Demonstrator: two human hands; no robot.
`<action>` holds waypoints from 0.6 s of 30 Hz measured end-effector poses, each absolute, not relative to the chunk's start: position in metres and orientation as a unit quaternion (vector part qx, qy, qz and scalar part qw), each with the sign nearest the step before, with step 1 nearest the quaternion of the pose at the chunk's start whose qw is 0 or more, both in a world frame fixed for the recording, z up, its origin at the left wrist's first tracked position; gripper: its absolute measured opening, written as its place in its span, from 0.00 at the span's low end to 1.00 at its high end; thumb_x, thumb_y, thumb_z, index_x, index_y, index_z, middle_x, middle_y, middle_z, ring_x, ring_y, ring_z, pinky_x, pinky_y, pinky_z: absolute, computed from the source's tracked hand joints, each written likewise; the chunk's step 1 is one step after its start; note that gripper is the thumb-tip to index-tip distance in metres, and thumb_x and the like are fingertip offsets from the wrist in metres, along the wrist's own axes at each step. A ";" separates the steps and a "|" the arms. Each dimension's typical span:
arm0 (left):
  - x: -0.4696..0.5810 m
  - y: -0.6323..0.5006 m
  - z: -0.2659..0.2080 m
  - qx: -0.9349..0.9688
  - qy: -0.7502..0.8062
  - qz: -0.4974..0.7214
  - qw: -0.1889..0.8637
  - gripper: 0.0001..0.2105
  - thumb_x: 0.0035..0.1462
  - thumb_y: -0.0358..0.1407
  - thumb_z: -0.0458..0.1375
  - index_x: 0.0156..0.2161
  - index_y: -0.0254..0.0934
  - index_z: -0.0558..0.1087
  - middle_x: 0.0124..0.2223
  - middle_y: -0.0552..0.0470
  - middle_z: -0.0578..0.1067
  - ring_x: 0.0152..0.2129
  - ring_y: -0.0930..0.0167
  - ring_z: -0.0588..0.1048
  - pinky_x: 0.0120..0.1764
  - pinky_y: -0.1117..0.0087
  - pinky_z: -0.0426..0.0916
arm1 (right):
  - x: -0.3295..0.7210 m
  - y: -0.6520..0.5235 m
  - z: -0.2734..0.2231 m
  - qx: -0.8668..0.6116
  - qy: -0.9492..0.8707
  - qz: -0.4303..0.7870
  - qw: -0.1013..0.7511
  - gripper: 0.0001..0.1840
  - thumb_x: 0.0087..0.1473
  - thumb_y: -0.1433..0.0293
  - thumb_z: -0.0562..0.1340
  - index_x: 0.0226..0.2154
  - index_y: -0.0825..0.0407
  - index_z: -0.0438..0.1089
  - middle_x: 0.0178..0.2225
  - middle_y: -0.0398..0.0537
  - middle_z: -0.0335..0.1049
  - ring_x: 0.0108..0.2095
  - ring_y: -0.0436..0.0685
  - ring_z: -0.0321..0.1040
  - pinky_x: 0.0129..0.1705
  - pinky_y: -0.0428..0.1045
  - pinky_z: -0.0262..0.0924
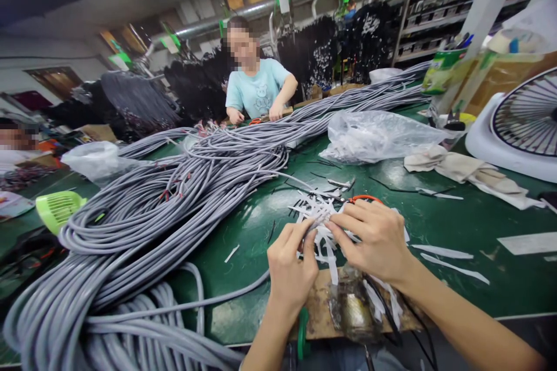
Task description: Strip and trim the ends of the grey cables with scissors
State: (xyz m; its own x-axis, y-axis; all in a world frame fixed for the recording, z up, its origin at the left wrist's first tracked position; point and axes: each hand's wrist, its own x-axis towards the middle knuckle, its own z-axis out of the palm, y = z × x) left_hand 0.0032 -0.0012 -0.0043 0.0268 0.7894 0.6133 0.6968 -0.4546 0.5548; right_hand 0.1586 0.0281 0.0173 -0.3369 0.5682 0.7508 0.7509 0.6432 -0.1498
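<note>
My left hand (292, 261) is closed in a pinch on a grey cable (230, 297), which runs in from the left and passes behind the fingers. Close beside it, my right hand (374, 236) pinches at the same spot, thumb and forefinger together; what lies between its fingertips is too small to make out. Under and around the fingertips is a pile of white strips (317, 208) mixed with short black pieces. An orange-handled tool (366, 198) lies just behind my right hand, partly covered by it.
Big coils of grey cable (174, 197) fill the left and stretch across the green table (243, 226). A worn board (322, 301) with a tape-wrapped block (354, 310) is at the front edge. Right are a plastic bag (378, 136), gloves (470, 171) and a fan (528, 119). A co-worker (259, 90) sits opposite.
</note>
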 end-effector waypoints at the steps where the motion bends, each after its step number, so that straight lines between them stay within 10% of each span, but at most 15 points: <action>1: 0.003 -0.001 -0.005 0.723 0.513 0.462 0.042 0.10 0.57 0.28 0.50 0.41 0.33 0.72 0.31 0.48 0.72 0.24 0.72 0.69 0.30 0.73 0.62 | 0.160 0.029 0.018 -0.402 -0.813 -0.110 0.406 0.11 0.53 0.69 0.57 0.23 0.52 0.71 0.20 0.44 0.66 0.24 0.51 0.58 0.28 0.47 0.46; 12: -0.004 0.000 0.004 0.671 0.489 0.452 0.324 0.15 0.60 0.38 0.47 0.33 0.32 0.73 0.25 0.52 0.70 0.23 0.72 0.66 0.27 0.74 0.59 | 0.156 0.024 0.017 -0.302 -0.830 0.138 0.449 0.14 0.53 0.69 0.56 0.20 0.55 0.68 0.18 0.43 0.60 0.21 0.49 0.55 0.25 0.46 0.47; 18: 0.000 0.007 -0.001 0.608 0.537 0.508 0.289 0.14 0.59 0.40 0.47 0.30 0.34 0.69 0.21 0.57 0.61 0.18 0.76 0.57 0.22 0.76 0.52 | 0.165 0.018 0.025 -0.222 -0.763 0.315 0.519 0.19 0.55 0.64 0.53 0.17 0.53 0.64 0.15 0.42 0.56 0.18 0.48 0.52 0.21 0.46 0.47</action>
